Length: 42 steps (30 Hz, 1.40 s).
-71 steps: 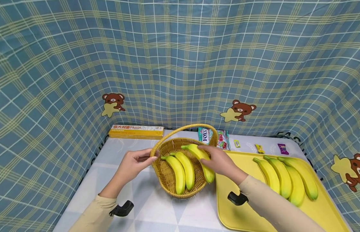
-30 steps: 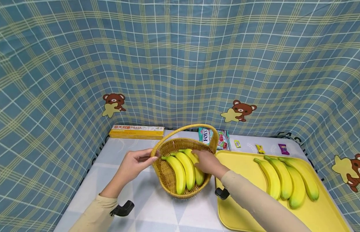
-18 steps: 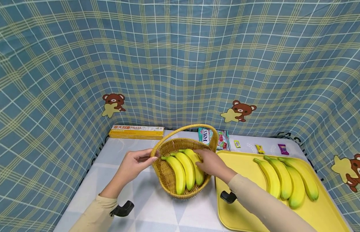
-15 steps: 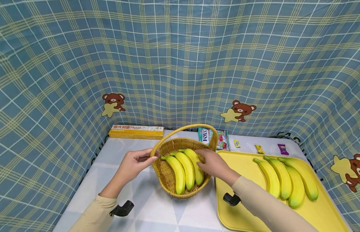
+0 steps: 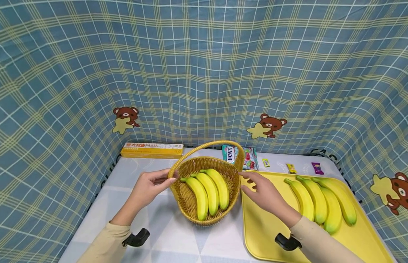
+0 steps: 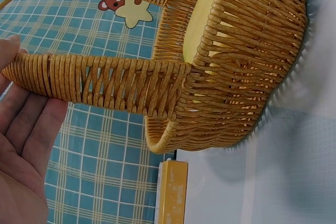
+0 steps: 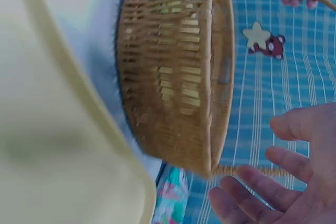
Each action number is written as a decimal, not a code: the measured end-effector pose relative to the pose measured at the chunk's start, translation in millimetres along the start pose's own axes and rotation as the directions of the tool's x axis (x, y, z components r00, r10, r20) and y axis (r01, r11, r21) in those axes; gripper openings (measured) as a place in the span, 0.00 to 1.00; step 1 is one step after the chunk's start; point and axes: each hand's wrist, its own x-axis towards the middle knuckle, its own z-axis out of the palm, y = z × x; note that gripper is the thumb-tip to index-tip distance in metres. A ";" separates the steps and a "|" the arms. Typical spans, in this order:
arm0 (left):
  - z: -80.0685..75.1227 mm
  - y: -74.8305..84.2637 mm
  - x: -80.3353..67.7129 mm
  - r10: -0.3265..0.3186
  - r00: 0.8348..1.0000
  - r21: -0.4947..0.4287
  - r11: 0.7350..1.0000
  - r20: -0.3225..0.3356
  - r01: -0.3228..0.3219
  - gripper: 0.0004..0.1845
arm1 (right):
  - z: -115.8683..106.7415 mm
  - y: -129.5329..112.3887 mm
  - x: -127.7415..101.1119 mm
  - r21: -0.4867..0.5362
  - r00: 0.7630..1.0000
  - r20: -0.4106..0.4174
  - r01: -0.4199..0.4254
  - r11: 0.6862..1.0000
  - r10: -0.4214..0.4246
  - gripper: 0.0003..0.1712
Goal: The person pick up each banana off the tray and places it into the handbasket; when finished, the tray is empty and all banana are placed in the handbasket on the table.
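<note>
A woven basket with an arched handle stands on the table and holds three yellow bananas side by side. My left hand pinches the foot of the handle at the basket's left rim; in the left wrist view the handle lies across my fingers. My right hand hovers just right of the basket over the yellow tray, fingers spread and holding nothing. The right wrist view shows that hand beside the basket wall.
Several more bananas lie on the right half of the tray. At the back of the table are a yellow pasta box, a candy bag and small wrapped sweets. A checked cloth closes in the table on three sides.
My right hand laid the third banana in the basket, let go of it and drew back to the right over the tray. The left hand stayed on the handle.
</note>
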 end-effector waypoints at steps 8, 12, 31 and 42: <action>-0.9 -0.4 -0.1 -0.003 1.000 -0.001 1.000 -0.002 0.003 0.15 | -20.3 31.1 -26.9 -0.006 0.996 -0.016 -0.088 0.996 0.088 0.28; -0.6 -0.8 -0.1 0.003 1.000 0.004 1.000 -0.001 -0.003 0.15 | -31.5 46.4 -38.6 0.015 0.992 -0.012 -0.126 0.992 0.126 0.29; 0.1 -2.2 0.9 0.002 1.000 0.007 1.000 -0.010 -0.001 0.14 | -68.3 133.3 -75.3 -0.168 0.962 -0.051 -0.272 0.948 0.267 0.33; 0.0 -0.9 0.8 0.001 1.000 0.014 1.000 -0.008 -0.001 0.15 | -59.8 143.2 -75.5 -0.158 0.961 -0.008 -0.273 0.949 0.275 0.33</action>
